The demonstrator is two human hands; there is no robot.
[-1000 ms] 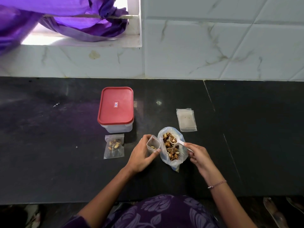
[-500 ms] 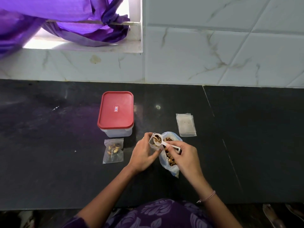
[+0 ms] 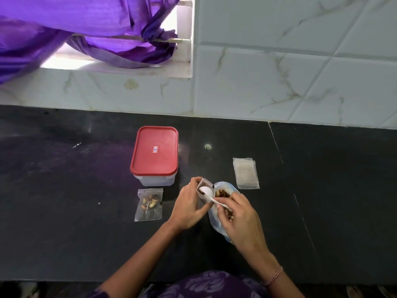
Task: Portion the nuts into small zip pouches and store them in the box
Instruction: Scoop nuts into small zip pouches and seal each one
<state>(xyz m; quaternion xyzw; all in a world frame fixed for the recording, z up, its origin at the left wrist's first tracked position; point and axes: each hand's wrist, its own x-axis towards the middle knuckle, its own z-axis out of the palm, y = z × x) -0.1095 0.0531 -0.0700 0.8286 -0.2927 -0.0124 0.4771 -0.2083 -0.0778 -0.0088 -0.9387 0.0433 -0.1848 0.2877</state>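
1. One filled pouch [image 3: 148, 204] lies flat on the black counter [image 3: 64, 190], at nine o'clock from our left hand [image 3: 189, 206]. The box [image 3: 154, 154] stands just beyond it at twelve o'clock, with its red lid [image 3: 155, 150] on. Neither has moved in the last second.
2. Our left hand pinches the open pouch [image 3: 202, 188] between thumb and fingers, mouth held up. This is the same grip as a second ago.
3. Our spoon [image 3: 207, 191] is what has changed. A second ago its bowl sat among the nuts [image 3: 221, 192] in the bag [image 3: 221, 224]. Now we have swung it towards nine o'clock and turned the bowl over in the open pouch's mouth. We judge that a spoonful is dropping in.
4. The bag lies open on the counter, touching the open pouch, partly under our right hand [image 3: 240, 216], whose fingers curl round the spoon's handle.
5. At one o'clock from our right hand, well apart, the stack of empty pouches [image 3: 246, 173] is untouched.
6. For the task, we judge the second portion to be under way. Sealing it, filling more pouches and boxing them all remain.
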